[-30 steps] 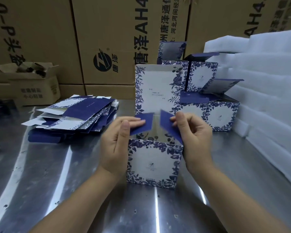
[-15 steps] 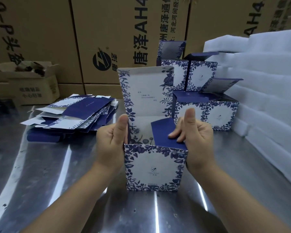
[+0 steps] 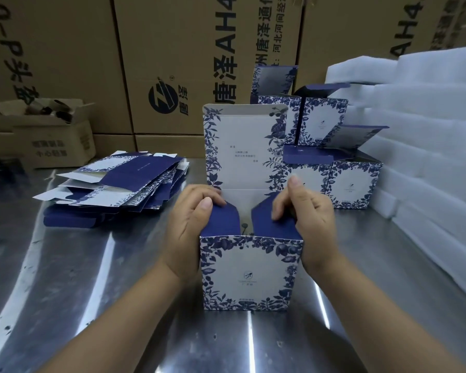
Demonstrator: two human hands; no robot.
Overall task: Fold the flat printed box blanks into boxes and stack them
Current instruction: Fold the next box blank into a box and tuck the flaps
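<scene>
A blue-and-white floral box is standing on the near middle of the steel desk, its tall lid panel pointing straight up at the far side. The left hand is gripping the box's left wall, thumb pressing the dark blue left flap inward. The right hand is clasping the right wall, its curled fingers pushing the right flap down. A gap is showing between the two flaps. Print on the lid and front is too small to read. A pile of flat blanks is lying at the left. The folded boxes are standing stacked at the far right, beside white foam sheets. Brown cartons behind are showing "唐泽 AH4".
</scene>
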